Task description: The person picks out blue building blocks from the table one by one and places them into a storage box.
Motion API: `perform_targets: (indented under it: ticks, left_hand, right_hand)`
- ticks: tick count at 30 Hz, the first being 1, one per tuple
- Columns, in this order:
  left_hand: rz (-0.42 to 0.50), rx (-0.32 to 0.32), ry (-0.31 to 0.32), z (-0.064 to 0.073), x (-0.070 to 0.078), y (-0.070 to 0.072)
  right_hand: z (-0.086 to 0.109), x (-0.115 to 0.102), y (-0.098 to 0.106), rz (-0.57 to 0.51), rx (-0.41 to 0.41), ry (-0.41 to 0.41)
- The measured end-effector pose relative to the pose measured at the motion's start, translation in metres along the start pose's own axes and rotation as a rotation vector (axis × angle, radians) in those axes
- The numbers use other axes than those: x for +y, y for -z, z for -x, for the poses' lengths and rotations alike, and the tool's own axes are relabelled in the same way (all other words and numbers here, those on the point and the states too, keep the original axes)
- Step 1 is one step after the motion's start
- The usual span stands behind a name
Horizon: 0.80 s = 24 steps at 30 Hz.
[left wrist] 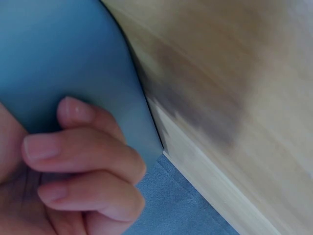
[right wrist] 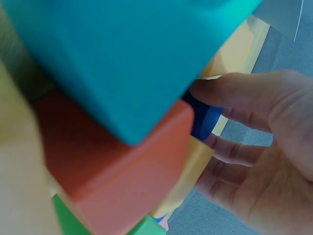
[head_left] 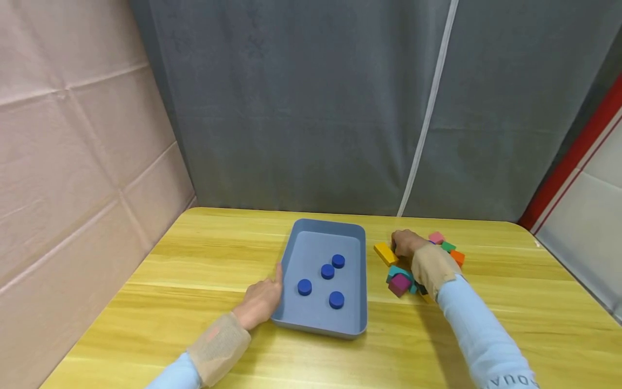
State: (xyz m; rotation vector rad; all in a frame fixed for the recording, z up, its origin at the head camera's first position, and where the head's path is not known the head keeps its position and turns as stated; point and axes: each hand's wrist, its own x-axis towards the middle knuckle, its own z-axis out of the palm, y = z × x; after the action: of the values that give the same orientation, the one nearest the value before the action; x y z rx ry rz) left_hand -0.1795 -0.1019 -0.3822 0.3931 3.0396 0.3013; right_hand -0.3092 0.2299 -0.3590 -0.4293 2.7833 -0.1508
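My left hand (head_left: 262, 299) lies against the outer left wall of a grey-blue tray (head_left: 323, 331), its index finger extended along the wall. Seen from the left wrist, its other fingers (left wrist: 93, 154) curl loosely beside the tray wall, holding nothing. Several dark blue discs (head_left: 304, 287) lie flat in the tray. Over a block pile to the right of the tray, my right hand (head_left: 407, 242) reaches down. In the right wrist view, its thumb and fingers pinch a blue disc (right wrist: 205, 117) close to a red-orange block (right wrist: 142, 181) and a teal block (right wrist: 122, 58).
A yellow block (head_left: 385, 253) lies left of my right hand. Nearer are a purple block (head_left: 399, 285) and teal pieces; pink (head_left: 437, 237), green (head_left: 448, 247) and orange (head_left: 457, 257) blocks sit on the far right. A grey curtain (head_left: 301, 108) hangs behind the wooden table (head_left: 218, 243).
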Motion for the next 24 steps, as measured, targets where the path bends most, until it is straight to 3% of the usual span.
perform_targets:
  ticks: [5, 13, 24]
  left_hand:
    - [-0.001, -0.005, 0.004, 0.0, -0.0001, -0.001]
    - [-0.011, 0.0, -0.001, -0.0003, 0.0, -0.0008]
    - [-0.021, -0.005, 0.002, -0.001, 0.0005, -0.0015]
  right_hand:
    - [-0.0013, 0.0011, -0.0008, -0.056, -0.035, -0.05]
    - [-0.0026, 0.0038, -0.0009, -0.02, -0.005, -0.045]
    - [0.0025, 0.0075, -0.0041, 0.007, 0.105, -0.028]
